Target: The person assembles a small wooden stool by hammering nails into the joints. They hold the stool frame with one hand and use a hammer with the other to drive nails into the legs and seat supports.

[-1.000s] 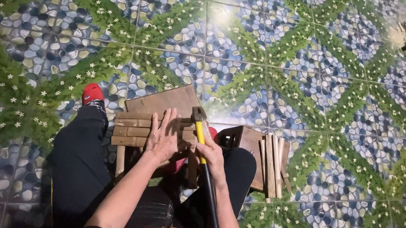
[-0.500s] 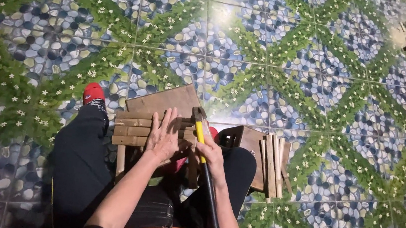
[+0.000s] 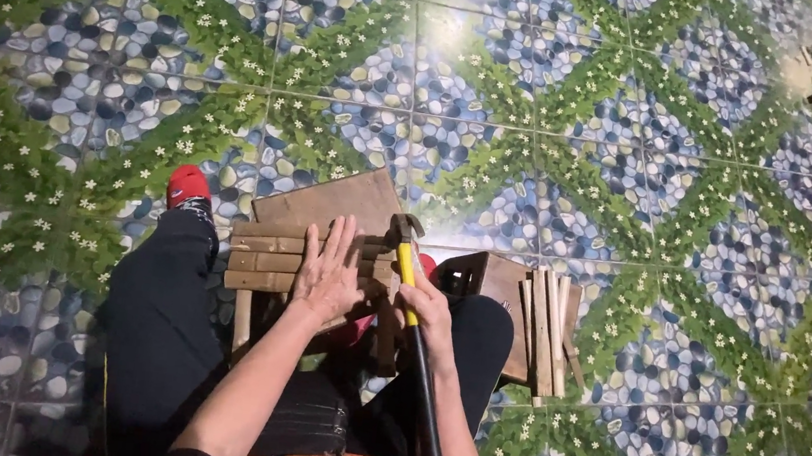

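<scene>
I am seated on a patterned tile floor with a small frame of wooden slats [image 3: 267, 262] across my knees. My left hand [image 3: 329, 272] lies flat on the slats with its fingers spread. My right hand [image 3: 425, 311] grips a hammer [image 3: 412, 331] with a yellow and black handle; its metal head points away from me, just past the slats' right end. Under the frame lies a flat brown board [image 3: 328, 202].
A second wooden piece with a bundle of loose slats [image 3: 542, 323] rests by my right knee. My legs are in dark trousers and a red shoe [image 3: 187, 183] shows at the left. Glossy pebble-and-flower floor tiles [image 3: 578, 125] spread all round. Dark furniture stands at the far right.
</scene>
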